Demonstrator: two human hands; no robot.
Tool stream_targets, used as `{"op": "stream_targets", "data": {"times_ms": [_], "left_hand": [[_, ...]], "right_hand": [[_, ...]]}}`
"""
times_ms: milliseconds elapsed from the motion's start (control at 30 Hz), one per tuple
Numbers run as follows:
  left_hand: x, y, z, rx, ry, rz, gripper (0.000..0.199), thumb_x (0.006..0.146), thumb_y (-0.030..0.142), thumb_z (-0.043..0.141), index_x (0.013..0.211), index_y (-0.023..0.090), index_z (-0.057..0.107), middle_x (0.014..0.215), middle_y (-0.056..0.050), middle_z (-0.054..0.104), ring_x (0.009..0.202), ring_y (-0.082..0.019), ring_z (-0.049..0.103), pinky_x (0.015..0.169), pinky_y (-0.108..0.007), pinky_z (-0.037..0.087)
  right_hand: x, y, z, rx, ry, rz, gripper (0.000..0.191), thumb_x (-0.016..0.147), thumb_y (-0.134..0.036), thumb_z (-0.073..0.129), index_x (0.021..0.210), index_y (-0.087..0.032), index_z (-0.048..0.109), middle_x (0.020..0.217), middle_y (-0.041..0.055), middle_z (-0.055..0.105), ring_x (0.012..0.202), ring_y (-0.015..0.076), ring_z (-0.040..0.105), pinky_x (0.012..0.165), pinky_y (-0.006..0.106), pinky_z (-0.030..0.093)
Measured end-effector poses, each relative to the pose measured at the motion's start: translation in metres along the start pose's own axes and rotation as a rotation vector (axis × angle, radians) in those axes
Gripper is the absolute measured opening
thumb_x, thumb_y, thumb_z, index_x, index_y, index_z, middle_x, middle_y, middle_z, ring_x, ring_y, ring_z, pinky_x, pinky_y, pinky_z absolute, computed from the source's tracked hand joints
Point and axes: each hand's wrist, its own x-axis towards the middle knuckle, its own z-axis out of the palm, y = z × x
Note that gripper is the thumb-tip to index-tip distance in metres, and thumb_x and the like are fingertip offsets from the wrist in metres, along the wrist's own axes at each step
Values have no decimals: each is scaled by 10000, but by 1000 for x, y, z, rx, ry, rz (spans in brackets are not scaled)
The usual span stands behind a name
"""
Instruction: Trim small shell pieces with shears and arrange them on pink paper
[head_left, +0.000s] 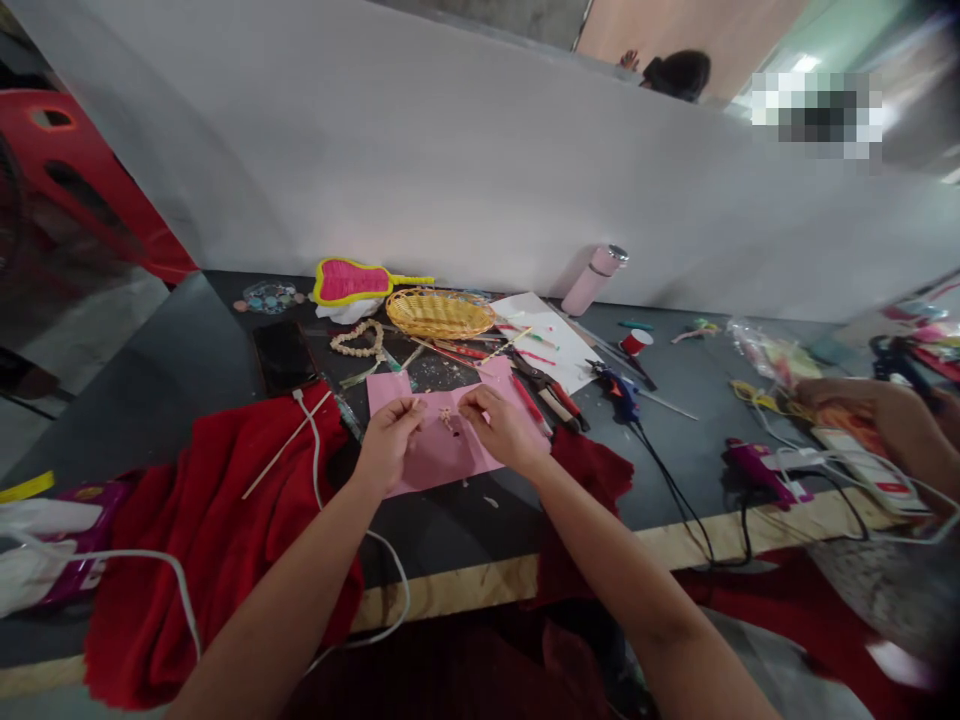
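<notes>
A pale, smooth wall point(450, 180) backs a dark counter point(480, 535) edged in raw wood, with a red chair point(131, 220) at far left. At right, another person's arm point(904, 425) rests over the counter. A soft, folded red cloth point(217, 500) covers the near left. Beside it, a purple packet point(112, 505) carries printing too small to read. Creased pink paper point(450, 460) occupies the centre. Above it, the left hand point(390, 440) and right hand point(501, 425) stand slightly apart, fingers narrowed to pinches; whether either grips a fine strand cannot be told. Behind lie a shallow oval basket point(439, 312) of woven yellow strips and, against the wall, a tilted pink cylindrical bottle point(589, 285). Smaller are a braided, heart-shaped loop point(356, 342) and a red spool point(636, 341). Smallest, a knobbly pale ornament point(445, 417) appears between the hands, over the paper.
</notes>
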Motion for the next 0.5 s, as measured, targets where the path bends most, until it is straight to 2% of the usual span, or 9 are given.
{"op": "stream_targets", "data": {"times_ms": [67,133,300,500], "left_hand": [[-4,2,2,72,-74,-52,264,646,346,744,712,133,603,554,49,468,398,-13,300,362,-150,159],[-7,2,4,113,-145,-111,280,634,352,758,738,127,628,575,38,480,420,-22,341,362,-151,169],[-12,-3,9,93,-263,-166,305,719,425,692,788,135,629,570,39,485,377,-12,292,359,-165,157],[-10,-6,10,118,-238,-133,289,722,415,696,735,142,603,581,36,521,393,-20,344,369,-159,208]], "right_hand": [[-3,-10,13,238,132,-50,130,918,-227,450,841,-192,549,814,37,566,789,161,538,719,286,444],[-8,-13,21,367,194,-64,119,913,-235,462,840,-197,548,809,32,553,785,162,533,711,297,445],[-15,-11,24,497,202,-113,86,910,-219,476,888,-208,558,835,34,545,819,165,538,735,318,454],[-15,-14,20,560,202,-166,89,902,-185,499,931,-219,576,860,45,565,865,170,545,759,332,471]]}}
